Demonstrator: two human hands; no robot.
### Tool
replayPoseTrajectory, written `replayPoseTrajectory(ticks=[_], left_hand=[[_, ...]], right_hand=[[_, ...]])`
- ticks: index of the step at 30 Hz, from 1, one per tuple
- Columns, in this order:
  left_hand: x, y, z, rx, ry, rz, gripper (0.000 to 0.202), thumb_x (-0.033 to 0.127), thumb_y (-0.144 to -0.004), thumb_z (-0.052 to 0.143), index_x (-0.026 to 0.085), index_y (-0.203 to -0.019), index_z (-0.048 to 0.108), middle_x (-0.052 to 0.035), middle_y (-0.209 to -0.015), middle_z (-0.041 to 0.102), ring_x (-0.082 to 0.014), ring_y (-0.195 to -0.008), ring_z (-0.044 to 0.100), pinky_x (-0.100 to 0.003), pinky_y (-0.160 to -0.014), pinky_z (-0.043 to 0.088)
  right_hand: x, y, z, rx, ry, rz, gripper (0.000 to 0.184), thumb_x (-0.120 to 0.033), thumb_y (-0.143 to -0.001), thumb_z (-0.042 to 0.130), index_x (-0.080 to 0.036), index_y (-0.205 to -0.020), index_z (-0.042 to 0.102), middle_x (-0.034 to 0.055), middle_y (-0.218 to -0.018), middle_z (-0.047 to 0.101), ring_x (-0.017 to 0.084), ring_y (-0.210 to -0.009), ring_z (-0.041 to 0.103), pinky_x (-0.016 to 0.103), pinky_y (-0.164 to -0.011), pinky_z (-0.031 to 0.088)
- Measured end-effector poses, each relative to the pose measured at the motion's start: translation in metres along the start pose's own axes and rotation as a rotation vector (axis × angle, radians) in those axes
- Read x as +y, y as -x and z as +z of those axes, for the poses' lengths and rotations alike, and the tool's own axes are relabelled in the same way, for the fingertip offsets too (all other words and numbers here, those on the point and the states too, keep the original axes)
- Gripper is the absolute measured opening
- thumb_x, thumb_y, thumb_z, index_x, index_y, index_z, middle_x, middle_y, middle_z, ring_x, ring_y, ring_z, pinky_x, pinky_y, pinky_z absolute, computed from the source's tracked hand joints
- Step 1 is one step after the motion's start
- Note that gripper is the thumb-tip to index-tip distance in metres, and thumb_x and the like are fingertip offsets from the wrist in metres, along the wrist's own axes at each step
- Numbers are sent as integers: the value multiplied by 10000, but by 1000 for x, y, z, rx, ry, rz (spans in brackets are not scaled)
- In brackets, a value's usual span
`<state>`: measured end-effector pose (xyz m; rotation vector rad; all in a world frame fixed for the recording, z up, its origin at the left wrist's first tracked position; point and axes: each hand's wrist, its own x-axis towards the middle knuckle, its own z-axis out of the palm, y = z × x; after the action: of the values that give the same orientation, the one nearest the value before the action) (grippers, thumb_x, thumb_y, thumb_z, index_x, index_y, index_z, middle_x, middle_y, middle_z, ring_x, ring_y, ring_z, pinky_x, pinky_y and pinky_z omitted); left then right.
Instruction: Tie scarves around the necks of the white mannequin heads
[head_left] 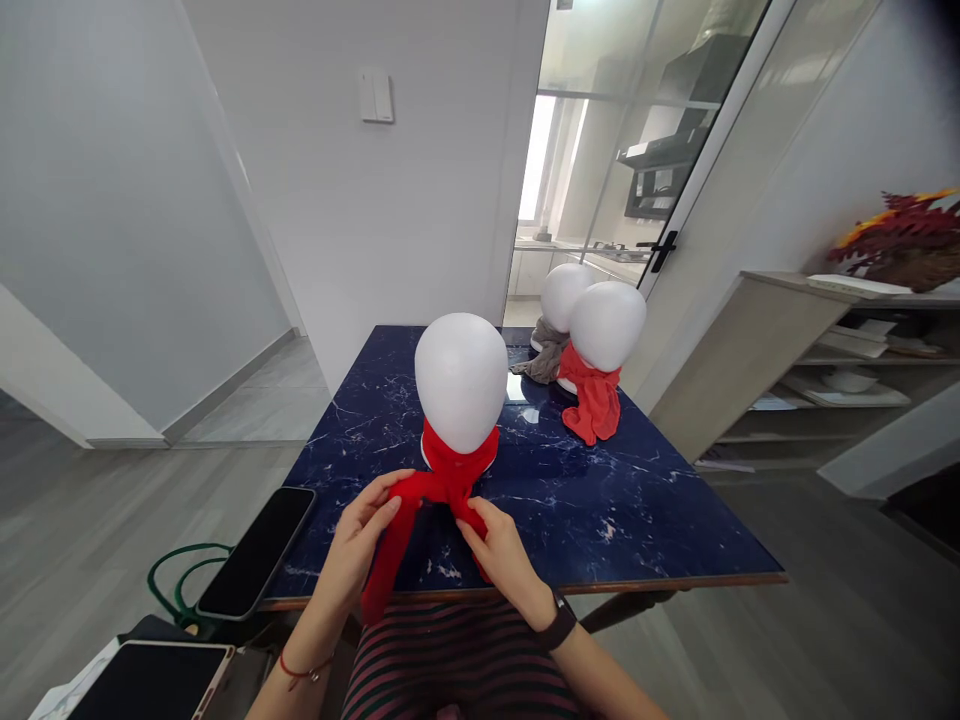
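A white foam head (460, 378) stands near the front of the dark blue marble table (637, 500), with a red scarf (439, 485) wrapped round its neck. My left hand (362, 540) pinches the scarf's left end, which hangs down over the table's front edge. My right hand (501, 552) grips the scarf's other end just below the knot. Both hands are closed on the cloth.
Two more white foam heads stand at the back right, one with a red scarf (594, 400), one with a grey scarf (541, 360). A black phone (259, 550) overhangs the table's left front corner. A tablet (150, 680) lies lower left. Shelves stand at the right.
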<state>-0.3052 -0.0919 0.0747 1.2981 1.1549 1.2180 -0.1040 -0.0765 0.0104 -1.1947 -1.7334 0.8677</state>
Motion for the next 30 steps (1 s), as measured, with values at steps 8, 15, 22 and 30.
replayPoseTrajectory(ticks=[8,15,22,30], left_hand=[[-23,-48,20,-283,-556,463,503,104,-865,301,253,-1317,463,-49,-1301,534,-174,-1203,476,-382,-1060,345],[-42,-71,19,-427,-952,625,593,67,-806,427,200,-1377,338,-106,-1306,518,-231,-1189,475,-477,-1063,315],[-46,-76,23,-363,-1019,638,344,118,-861,393,205,-1179,492,-77,-1134,602,-212,-1154,493,-464,-1092,251],[-49,-81,27,-116,-740,541,230,181,-757,545,179,-985,509,-50,-976,616,-201,-973,565,-425,-1032,330]], right_hand=[[-3,8,6,-10,-129,38,100,-155,-786,490,-181,-842,569,-4,-767,604,137,-701,533,237,-672,391],[-4,3,10,19,-304,76,176,-305,-833,536,-178,-939,598,5,-837,603,139,-757,520,244,-724,412],[-14,-1,13,0,-445,98,212,-371,-812,591,-179,-900,612,0,-816,588,131,-742,505,244,-735,410],[6,-18,11,150,-1157,593,269,-299,-660,707,-180,-882,612,34,-857,658,148,-714,594,266,-653,462]])
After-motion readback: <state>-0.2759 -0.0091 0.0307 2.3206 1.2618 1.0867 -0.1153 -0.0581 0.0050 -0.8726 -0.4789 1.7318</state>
